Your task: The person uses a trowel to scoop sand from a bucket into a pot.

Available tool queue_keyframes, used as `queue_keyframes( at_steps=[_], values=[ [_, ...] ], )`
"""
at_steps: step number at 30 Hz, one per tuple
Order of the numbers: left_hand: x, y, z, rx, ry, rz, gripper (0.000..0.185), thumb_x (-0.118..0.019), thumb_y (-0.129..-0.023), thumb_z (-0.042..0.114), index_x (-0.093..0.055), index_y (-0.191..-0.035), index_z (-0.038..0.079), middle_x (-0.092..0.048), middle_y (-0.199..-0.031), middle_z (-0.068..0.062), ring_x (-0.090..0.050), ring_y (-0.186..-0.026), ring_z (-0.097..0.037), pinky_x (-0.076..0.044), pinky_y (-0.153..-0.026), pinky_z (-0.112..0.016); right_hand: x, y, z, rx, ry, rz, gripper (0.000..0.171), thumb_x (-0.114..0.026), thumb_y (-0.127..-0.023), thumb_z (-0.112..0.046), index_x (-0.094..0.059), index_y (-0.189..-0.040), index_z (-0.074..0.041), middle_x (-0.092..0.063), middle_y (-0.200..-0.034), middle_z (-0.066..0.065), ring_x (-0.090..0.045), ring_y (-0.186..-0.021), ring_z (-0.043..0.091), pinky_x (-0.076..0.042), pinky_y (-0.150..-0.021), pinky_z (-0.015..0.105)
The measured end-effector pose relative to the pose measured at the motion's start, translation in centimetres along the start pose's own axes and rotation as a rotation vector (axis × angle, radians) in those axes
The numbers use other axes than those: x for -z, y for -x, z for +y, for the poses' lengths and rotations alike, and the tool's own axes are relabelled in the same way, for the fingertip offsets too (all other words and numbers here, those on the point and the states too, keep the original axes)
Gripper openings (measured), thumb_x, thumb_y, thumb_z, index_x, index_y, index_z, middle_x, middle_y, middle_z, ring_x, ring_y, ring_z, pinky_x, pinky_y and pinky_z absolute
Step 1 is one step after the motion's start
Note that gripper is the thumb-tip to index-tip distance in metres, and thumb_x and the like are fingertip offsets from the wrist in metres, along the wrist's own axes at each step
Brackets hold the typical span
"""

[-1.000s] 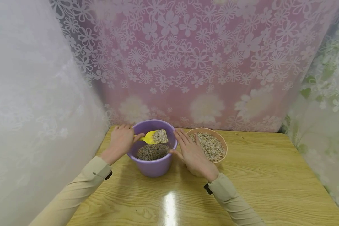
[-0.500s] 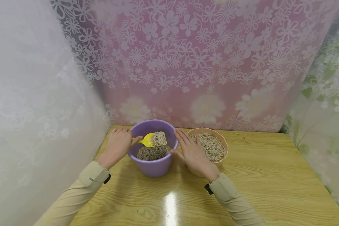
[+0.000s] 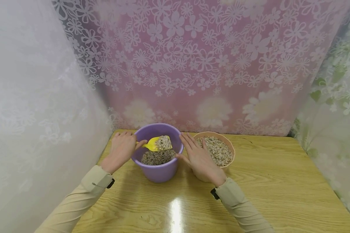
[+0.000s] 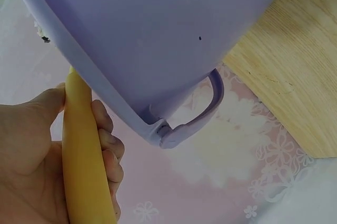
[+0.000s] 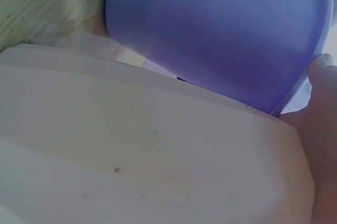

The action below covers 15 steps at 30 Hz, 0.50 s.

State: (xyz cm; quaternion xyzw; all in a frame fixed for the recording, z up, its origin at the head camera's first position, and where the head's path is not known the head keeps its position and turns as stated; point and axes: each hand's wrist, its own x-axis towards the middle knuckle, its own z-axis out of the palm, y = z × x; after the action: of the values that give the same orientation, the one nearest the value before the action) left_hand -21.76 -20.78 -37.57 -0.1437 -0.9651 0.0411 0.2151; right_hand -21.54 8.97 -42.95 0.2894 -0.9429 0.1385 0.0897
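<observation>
A purple bucket part full of dark grain stands on the wooden table. My left hand grips the handle of a yellow scoop, which holds a heap of pale grain over the bucket's mouth. In the left wrist view the scoop handle lies in my curled fingers beside the bucket wall. My right hand rests flat with straight fingers between the bucket and a beige bowl of pale grain. The right wrist view shows the bowl's side and the bucket.
Flowered curtains close in the table: pink at the back, white on the left, green-flowered on the right. The table's wood stretches bare to the right and toward me.
The scoop with its grain has dipped slightly lower and moved a touch left over the bucket since a second ago. My right hand has stayed where it was.
</observation>
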Motion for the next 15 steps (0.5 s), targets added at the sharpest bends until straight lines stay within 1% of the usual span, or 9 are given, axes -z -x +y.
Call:
queue_keyframes(
  at_steps=[3, 5, 7, 9, 11, 13, 15],
  values=[
    [0.1, -0.1, 0.0, 0.001, 0.014, -0.003, 0.06, -0.068, -0.094, 0.05, -0.043, -0.053, 0.014, -0.043, -0.054, -0.001, -0.041, -0.05, -0.018, -0.032, -0.05, -0.031, 0.2, 0.1, 0.0, -0.006, -0.013, -0.008, 0.076, -0.03, -0.106, -0.06, -0.012, -0.163, -0.014, -0.005, -0.17, 0.002, -0.004, -0.156, 0.023, -0.007, -0.119, 0.066],
    [0.1, -0.2, 0.0, 0.0, 0.022, -0.007, 0.06, -0.067, -0.095, 0.05, -0.044, -0.053, 0.014, -0.044, -0.054, -0.001, -0.043, -0.05, -0.019, -0.033, -0.051, -0.031, 0.4, 0.2, 0.2, -0.008, -0.016, 0.004, 0.076, -0.037, -0.105, -0.058, -0.015, -0.163, -0.014, -0.01, -0.17, 0.003, -0.007, -0.156, 0.024, -0.01, -0.118, 0.067],
    [0.1, -0.3, 0.0, -0.004, 0.026, -0.004, 0.059, -0.067, -0.095, 0.05, -0.045, -0.054, 0.014, -0.047, -0.056, -0.002, -0.047, -0.052, -0.02, -0.038, -0.054, -0.033, 0.6, 0.4, 0.7, -0.012, -0.005, 0.031, 0.075, -0.046, -0.104, -0.054, -0.021, -0.162, -0.014, -0.016, -0.169, 0.004, -0.011, -0.156, 0.027, -0.012, -0.117, 0.069],
    [0.2, -0.4, 0.0, -0.012, 0.026, 0.008, 0.058, -0.066, -0.095, 0.05, -0.047, -0.054, 0.013, -0.053, -0.058, -0.004, -0.052, -0.055, -0.023, -0.044, -0.058, -0.036, 0.9, 0.8, 1.5, -0.019, 0.022, 0.064, 0.075, -0.052, -0.102, -0.052, -0.026, -0.161, -0.014, -0.021, -0.167, 0.005, -0.015, -0.155, 0.028, -0.014, -0.116, 0.069],
    [0.3, -0.6, 0.0, -0.02, 0.022, 0.022, 0.058, -0.066, -0.095, 0.05, -0.047, -0.054, 0.013, -0.056, -0.061, -0.005, -0.055, -0.059, -0.024, -0.046, -0.062, -0.038, 1.3, 1.5, 2.6, -0.038, 0.042, 0.087, 0.075, -0.055, -0.101, -0.05, -0.029, -0.16, -0.013, -0.024, -0.167, 0.006, -0.016, -0.155, 0.029, -0.013, -0.116, 0.07],
    [0.4, -0.8, 0.1, -0.023, 0.015, 0.033, 0.059, -0.066, -0.095, 0.051, -0.047, -0.054, 0.013, -0.055, -0.062, -0.005, -0.054, -0.059, -0.024, -0.045, -0.061, -0.037, 1.7, 2.4, 3.8, -0.07, 0.037, 0.101, 0.074, -0.056, -0.101, -0.049, -0.029, -0.16, -0.013, -0.024, -0.167, 0.006, -0.015, -0.155, 0.03, -0.01, -0.117, 0.069],
    [0.6, -1.0, 0.1, -0.024, 0.008, 0.036, 0.059, -0.066, -0.095, 0.051, -0.045, -0.054, 0.014, -0.052, -0.061, -0.004, -0.049, -0.057, -0.022, -0.039, -0.057, -0.034, 2.1, 3.4, 5.1, -0.108, 0.009, 0.118, 0.075, -0.058, -0.1, -0.047, -0.029, -0.16, -0.012, -0.025, -0.166, 0.008, -0.016, -0.155, 0.031, -0.009, -0.116, 0.071]
  ],
)
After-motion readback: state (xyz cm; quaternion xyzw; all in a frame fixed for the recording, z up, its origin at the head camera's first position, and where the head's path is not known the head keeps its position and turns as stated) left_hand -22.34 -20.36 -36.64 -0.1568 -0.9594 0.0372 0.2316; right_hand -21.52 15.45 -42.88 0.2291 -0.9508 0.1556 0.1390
